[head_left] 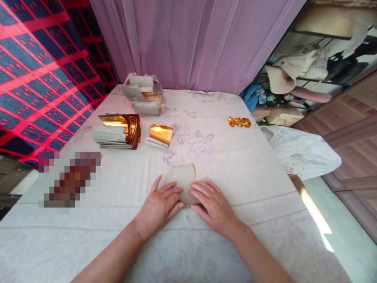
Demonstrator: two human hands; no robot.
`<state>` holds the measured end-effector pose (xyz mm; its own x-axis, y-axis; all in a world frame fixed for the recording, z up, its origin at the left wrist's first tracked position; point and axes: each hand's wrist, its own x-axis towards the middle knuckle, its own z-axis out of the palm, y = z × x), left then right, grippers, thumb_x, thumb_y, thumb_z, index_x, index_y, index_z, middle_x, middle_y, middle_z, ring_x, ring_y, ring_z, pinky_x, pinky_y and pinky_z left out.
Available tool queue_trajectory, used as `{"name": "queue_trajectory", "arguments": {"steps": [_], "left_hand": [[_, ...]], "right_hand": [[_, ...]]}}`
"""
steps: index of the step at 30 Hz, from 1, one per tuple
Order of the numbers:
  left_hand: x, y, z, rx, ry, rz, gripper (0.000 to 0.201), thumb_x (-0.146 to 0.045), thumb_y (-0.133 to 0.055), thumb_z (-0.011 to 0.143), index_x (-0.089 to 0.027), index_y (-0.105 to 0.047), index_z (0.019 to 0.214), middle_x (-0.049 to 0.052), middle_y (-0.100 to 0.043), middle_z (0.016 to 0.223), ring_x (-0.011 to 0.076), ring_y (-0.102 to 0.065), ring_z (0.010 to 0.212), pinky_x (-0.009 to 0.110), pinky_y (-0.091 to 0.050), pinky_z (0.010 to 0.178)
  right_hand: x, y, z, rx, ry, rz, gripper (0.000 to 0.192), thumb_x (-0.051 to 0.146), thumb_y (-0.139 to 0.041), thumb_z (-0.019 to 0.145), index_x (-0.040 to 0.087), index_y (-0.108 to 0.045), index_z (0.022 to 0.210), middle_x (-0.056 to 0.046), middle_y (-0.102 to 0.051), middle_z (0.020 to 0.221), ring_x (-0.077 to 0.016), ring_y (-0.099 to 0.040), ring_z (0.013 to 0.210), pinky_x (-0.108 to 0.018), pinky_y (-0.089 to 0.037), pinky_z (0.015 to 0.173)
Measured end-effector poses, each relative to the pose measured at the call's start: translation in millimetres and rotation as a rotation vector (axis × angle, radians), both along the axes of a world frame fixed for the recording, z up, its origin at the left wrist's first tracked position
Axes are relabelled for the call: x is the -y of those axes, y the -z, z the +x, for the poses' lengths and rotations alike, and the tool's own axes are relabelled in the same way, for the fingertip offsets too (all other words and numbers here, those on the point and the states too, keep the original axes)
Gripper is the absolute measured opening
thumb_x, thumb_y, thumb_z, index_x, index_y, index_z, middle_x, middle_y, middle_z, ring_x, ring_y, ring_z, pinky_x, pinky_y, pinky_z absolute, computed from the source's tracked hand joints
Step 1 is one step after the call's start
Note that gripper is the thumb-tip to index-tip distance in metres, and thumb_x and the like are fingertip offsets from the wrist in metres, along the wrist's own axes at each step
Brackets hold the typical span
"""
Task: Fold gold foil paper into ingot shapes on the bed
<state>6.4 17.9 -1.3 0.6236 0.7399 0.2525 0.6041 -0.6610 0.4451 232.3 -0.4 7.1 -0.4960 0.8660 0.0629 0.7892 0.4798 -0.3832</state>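
A pale grey, slightly curved paper rectangle (183, 173) is laid just below the frame's centre on a white floral tablecloth (250, 173). Its near part is touched from either side by the fingertips of the left hand (159, 206) and the right hand (216, 206), whose fingers are extended and slightly apart. Gold-faced, grey-backed paper sheets (110, 137) are stacked at upper left; a faceted gold foil piece (239, 122) is seen at upper right.
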Motion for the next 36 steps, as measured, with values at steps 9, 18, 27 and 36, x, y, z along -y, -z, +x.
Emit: {"name": "queue_trajectory", "arguments": {"steps": [9, 18, 27, 36], "left_hand": [[-3.0, 6.9, -5.9, 0.120, -0.065, -0.102, 0.041, -0.045, -0.049, 0.094, -0.020, -0.048, 0.126, 0.009, -0.070, 0.114, 0.0215, -0.066, 0.106, 0.053, -0.020, 0.117], [-4.3, 3.5, -4.2, 0.157, -0.185, -0.102, 0.071, -0.023, -0.044, 0.094, -0.022, -0.003, 0.152, 0.004, -0.071, 0.108, 0.0190, -0.063, 0.110, 0.046, -0.038, 0.109], [-0.7, -7.1, 16.4, -0.160, -0.037, 0.225, 0.042, -0.034, -0.048, 0.095, -0.021, -0.050, 0.134, 0.007, -0.056, 0.138, 0.0269, -0.043, 0.134, 0.050, -0.029, 0.114], [-11.3, 5.5, 29.1, -0.286, -0.062, 0.195, 0.060, -0.058, -0.040, 0.094, -0.019, -0.046, 0.139, 0.006, -0.055, 0.140, 0.0263, -0.047, 0.130, 0.051, -0.013, 0.118]], "right_hand": [[-16.1, -0.8, -2.0, -0.146, 0.144, 0.017, 0.032, 0.030, -0.039, 0.096, 0.022, -0.070, 0.091, -0.005, -0.073, 0.092, -0.0177, -0.065, 0.092, -0.031, -0.046, 0.083], [-42.6, -9.1, -13.3, 0.025, 0.390, -0.165, 0.034, 0.038, -0.045, 0.092, 0.021, -0.063, 0.067, 0.001, -0.061, 0.057, -0.0127, -0.053, 0.053, -0.024, -0.028, 0.052], [-53.1, -5.2, -17.4, 0.038, 0.416, -0.168, 0.032, 0.034, -0.048, 0.091, 0.021, -0.060, 0.063, 0.001, -0.062, 0.056, -0.0113, -0.051, 0.052, -0.023, -0.024, 0.052], [-53.8, 10.4, -19.7, -0.088, 0.491, -0.063, 0.020, 0.036, -0.050, 0.090, 0.024, -0.066, 0.087, 0.003, -0.070, 0.066, -0.0129, -0.062, 0.058, -0.022, -0.033, 0.055]]}}
